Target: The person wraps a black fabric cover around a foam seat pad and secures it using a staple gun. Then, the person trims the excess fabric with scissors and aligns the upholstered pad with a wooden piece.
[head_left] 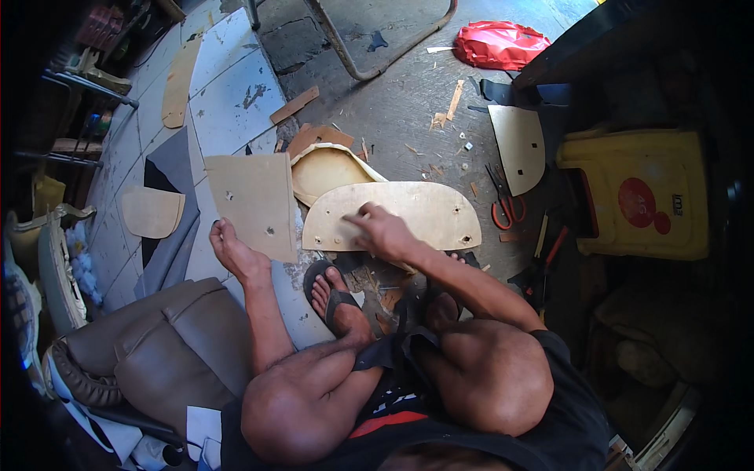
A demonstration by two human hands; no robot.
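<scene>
My left hand (238, 253) is closed at the left edge of a tan cardboard sheet (255, 196), its fingertips pinched at that edge. Two small ragged holes show in the sheet. To its right is a pale plywood panel (424, 206) with a rounded top, a straight lower edge and small holes near its ends. Over the panel's left half hovers my right hand (382, 233), its fingers smeared by motion; whether they touch the wood, I cannot tell. Behind the panel lies a rounded cream piece with a raised rim (322, 169).
Scissors with orange handles (503, 200) lie right of the panel, near a pale half-round board (520, 149). A yellow plastic container (636, 192) stands at right. Brown padded upholstery (173, 345) sits at lower left. A metal frame leg (338, 43) and a red bag (501, 45) are farther off.
</scene>
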